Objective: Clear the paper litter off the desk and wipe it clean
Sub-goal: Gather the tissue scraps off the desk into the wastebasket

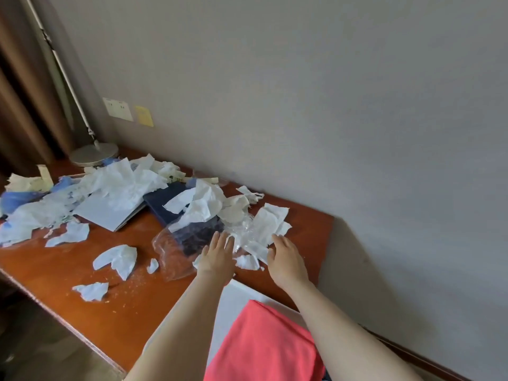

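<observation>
While both hands reach in, desk [143, 306] carries torn paper litter [115, 188] heaped left of and beyond the grip. Clear plastic bag [176, 257] lies under and left of left hand [217, 259], half over a dark blue book [165, 207]. Left grip: fingers straight, flat on the bag, holding nothing. Right hand [286, 259]: fingertips curled on a white paper scrap [264, 229] edge. Small scraps and crumbs [129, 287] left of the left grip.

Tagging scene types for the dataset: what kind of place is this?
Probably a home or dorm room study corner: a wooden desk against a plain wall, a desk lamp, a wall socket, and a curtain beside it.
</observation>
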`<state>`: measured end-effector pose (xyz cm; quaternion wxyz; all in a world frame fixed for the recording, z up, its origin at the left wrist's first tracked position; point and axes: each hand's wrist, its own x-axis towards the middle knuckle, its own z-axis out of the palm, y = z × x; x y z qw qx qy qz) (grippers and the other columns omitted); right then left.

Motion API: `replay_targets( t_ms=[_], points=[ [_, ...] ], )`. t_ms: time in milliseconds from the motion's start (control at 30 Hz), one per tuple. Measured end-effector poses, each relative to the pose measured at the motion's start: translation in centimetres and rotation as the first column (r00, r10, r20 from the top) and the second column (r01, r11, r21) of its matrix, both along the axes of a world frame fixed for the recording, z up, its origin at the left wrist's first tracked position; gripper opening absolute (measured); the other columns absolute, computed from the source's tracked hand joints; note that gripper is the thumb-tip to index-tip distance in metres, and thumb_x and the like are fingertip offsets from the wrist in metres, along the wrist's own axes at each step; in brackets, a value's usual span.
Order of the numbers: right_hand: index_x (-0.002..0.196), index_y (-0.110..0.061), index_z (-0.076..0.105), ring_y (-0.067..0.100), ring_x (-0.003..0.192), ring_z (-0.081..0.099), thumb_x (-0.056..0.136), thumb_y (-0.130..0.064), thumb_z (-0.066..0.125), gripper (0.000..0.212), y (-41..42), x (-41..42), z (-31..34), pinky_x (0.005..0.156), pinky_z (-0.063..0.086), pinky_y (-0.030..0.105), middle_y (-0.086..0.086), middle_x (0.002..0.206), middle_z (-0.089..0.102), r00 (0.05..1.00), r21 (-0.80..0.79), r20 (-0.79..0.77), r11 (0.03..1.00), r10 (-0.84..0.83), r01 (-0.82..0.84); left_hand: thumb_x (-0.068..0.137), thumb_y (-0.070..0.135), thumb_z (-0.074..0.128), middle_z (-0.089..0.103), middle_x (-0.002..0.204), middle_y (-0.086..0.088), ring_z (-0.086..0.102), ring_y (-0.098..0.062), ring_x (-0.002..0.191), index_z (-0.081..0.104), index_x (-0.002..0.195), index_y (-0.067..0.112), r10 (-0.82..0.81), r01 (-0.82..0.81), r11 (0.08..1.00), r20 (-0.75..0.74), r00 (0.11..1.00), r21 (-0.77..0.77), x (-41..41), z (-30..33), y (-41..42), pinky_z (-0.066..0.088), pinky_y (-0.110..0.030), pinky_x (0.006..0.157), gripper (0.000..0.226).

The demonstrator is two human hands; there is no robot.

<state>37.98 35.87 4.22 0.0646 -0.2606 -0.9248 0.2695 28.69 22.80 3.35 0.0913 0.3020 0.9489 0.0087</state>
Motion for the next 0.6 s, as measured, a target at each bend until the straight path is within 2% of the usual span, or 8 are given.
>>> replay_targets(
  t_ms=[133,200,333,600],
  points=[
    [0.147,-0.014,0.027,0.020,0.143,0.020,0.101,-0.020,0.033,0.047,-1.5,-3.3,-1.2,0.112,0.026,0.035,0.005,0.155,0.023,0.998,-0.094,0.052,0.995,-0.036,0.041,0.095,0.044,0.046,-0.025,0.154,-0.001,-0.021,-0.028,0.142,-0.021,0.145,0.029,0.091,-0.102,0.992,0.141,0.986,0.075,-4.1,-1.3,-1.3,0.000,-0.054,0.114,0.085],
    [0.148,-0.015,0.024,0.022,0.143,0.019,0.102,-0.023,0.032,0.048,-2.0,-4.1,-1.7,0.113,0.027,0.037,0.007,0.155,0.021,0.996,-0.135,0.080,0.989,-0.051,0.062,0.093,0.047,0.047,-0.026,0.154,-0.001,-0.021,-0.027,0.142,-0.024,0.144,0.030,0.096,-0.120,0.987,0.211,0.973,0.103,-5.2,-2.1,-1.2,0.000,-0.055,0.114,0.089],
    [0.149,-0.018,0.021,0.024,0.144,0.018,0.102,-0.027,0.031,0.049,-2.1,-5.3,-2.9,0.113,0.027,0.039,0.008,0.156,0.019,0.991,-0.148,0.124,0.986,-0.052,0.071,0.091,0.050,0.047,-0.025,0.154,-0.001,-0.020,-0.026,0.143,-0.024,0.144,0.030,0.073,-0.112,0.986,0.287,0.955,0.122,-6.5,-3.7,-1.1,0.001,-0.055,0.114,0.091],
    [0.150,-0.031,0.004,0.025,0.146,-0.002,0.101,-0.042,0.028,0.056,-1.2,-7.3,-5.3,0.116,0.018,0.039,0.002,0.159,-0.005,0.980,-0.045,0.189,0.996,-0.062,0.072,0.093,0.050,0.043,-0.019,0.157,-0.001,-0.016,-0.026,0.144,-0.020,0.145,0.030,0.050,-0.088,0.990,0.316,0.947,0.108,-7.5,-5.9,-0.1,-0.001,-0.053,0.115,0.085]
  ],
)
